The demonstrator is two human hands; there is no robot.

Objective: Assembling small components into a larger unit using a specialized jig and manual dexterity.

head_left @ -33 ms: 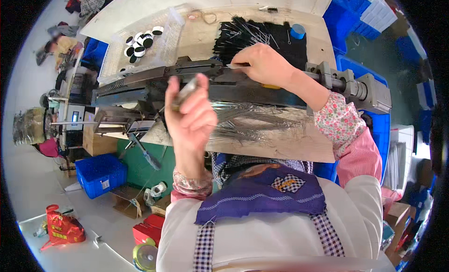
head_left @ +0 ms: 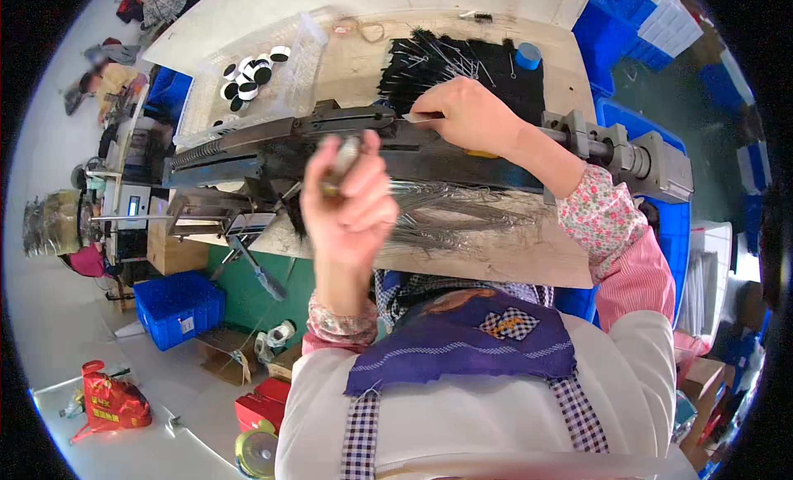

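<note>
To your left, the clear basket (head_left: 301,63) holds white-and-black caps (head_left: 248,91). Your left hand (head_left: 353,201) is raised by the long dark machine (head_left: 438,162), fingers curled round a small shiny piece (head_left: 349,156), too blurred to identify. Thin wires (head_left: 454,220) lie on the near side. Your right hand (head_left: 471,116) pinches a thin pale strip (head_left: 419,117) at the machine's far edge; I cannot tell whether they touch. Beyond is the black cloth (head_left: 522,96), then the blue lid (head_left: 527,55). The step in hand seems to be positioning the strip; the next move calls for a steady right pinch.
</note>
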